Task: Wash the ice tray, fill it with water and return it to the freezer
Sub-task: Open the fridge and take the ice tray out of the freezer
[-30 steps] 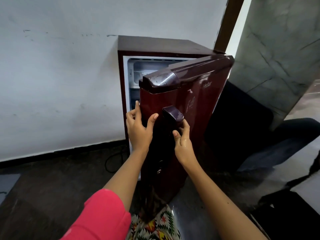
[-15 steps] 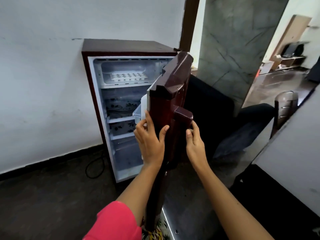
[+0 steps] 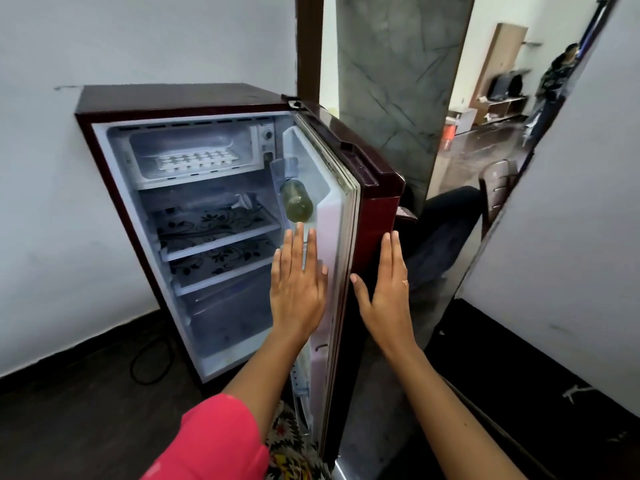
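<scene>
Room: dark floor [image 3: 69, 417] and a white wall [image 3: 138, 39] behind a small maroon refrigerator [image 3: 180, 98], with its door [image 3: 375, 220] standing wide open.
Left hand: the left hand [image 3: 298, 289] is flat, fingers straight and close together, right up by the door's white inner liner. It holds nothing, and I can't confirm contact.
Right hand: the right hand [image 3: 384, 289] is flat as well, fingers straight along the door's maroon outer side, gripping nothing.
Door rack: one bottle [image 3: 296, 206] of greenish liquid.
Ice tray: the white ice tray [image 3: 195, 161] sits up top in the freezer compartment [image 3: 242, 140], well apart from both hands.
Done: fridge open, by the look of it, and that's all so far.
Left: lift the tray out, wash it, fill it, put it back and shut the door.
Writing: no brand readable. The label under the thermostat dial [image 3: 266, 135] is too small to make out.
</scene>
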Motion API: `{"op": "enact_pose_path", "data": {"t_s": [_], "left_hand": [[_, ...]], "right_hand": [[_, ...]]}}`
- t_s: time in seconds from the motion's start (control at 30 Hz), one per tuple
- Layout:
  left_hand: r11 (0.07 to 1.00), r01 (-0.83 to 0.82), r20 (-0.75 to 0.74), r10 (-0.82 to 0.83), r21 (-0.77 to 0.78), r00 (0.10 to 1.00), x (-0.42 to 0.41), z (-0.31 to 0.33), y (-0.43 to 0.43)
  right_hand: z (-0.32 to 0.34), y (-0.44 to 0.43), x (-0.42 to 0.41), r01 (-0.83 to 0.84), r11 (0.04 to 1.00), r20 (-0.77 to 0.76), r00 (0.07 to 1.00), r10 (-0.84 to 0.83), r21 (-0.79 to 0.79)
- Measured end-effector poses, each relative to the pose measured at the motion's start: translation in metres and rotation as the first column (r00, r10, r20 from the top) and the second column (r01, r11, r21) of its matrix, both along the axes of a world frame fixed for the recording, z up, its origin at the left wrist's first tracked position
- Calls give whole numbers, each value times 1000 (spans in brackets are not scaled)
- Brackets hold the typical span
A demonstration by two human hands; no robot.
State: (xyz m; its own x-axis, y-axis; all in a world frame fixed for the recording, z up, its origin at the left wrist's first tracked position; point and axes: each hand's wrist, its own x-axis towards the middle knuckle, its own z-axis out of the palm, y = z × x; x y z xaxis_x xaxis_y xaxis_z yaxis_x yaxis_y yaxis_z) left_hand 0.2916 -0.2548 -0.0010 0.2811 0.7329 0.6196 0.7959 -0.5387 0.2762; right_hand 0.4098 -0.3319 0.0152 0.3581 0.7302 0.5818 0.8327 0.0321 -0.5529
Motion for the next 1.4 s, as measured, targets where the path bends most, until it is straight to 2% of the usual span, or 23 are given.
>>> {"op": "enact_pose_path", "data": {"t_s": [0.17, 0.27, 0.53, 0.77, 0.83, 0.9, 0.97, 1.03, 1.1, 1.17, 1.23, 1.4], "left_hand": [[1000, 12, -181, -12, 3, 983, 19, -7, 4], [999, 54, -226, -53, -4, 973, 33, -6, 3], [978, 206, -235, -207, -29, 950, 66, 0, 4], [945, 301, -184, -321, -126, 929, 81, 3, 6], [933, 331, -176, -353, -142, 919, 80, 3, 8], [918, 367, -176, -390, -149, 904, 76, 2, 12], [928, 353, -177, -370, -120, 912, 66, -6, 17], [956, 273, -185, -289, -106, 939, 49, -22, 25], [974, 191, -215, -213, -119, 953, 25, -40, 35], [981, 121, -231, -155, -154, 960, -3, -54, 48], [981, 52, -246, -98, -186, 964, -32, -63, 65], [978, -75, -256, 24, -195, 966, -91, -68, 104]], "right_hand": [[0, -9, 24, 26, 998, -78, 997, -30, -62], [3, -8, 39, 79, 992, -91, 992, -88, -102], [9, -2, 78, 106, 980, -152, 979, -132, -169], [8, 3, 95, 127, 972, -198, 966, -166, -199], [8, 3, 96, 168, 956, -152, 966, -209, -242], [5, 4, 90, 310, 916, 2, 947, -320, -255], [1, 5, 74, 430, 892, 158, 899, -408, -142], [-6, 7, 53, 377, 926, 234, 903, -361, -24], [-15, 14, 30, 223, 975, 340, 917, -210, -1], [-26, 29, 11, 107, 991, 431, 900, -61, -82], [-38, 56, -10, 52, 979, 416, 909, 37, -199], [-61, 122, -56, 25, 923, 357, 926, 124, -385]]}}
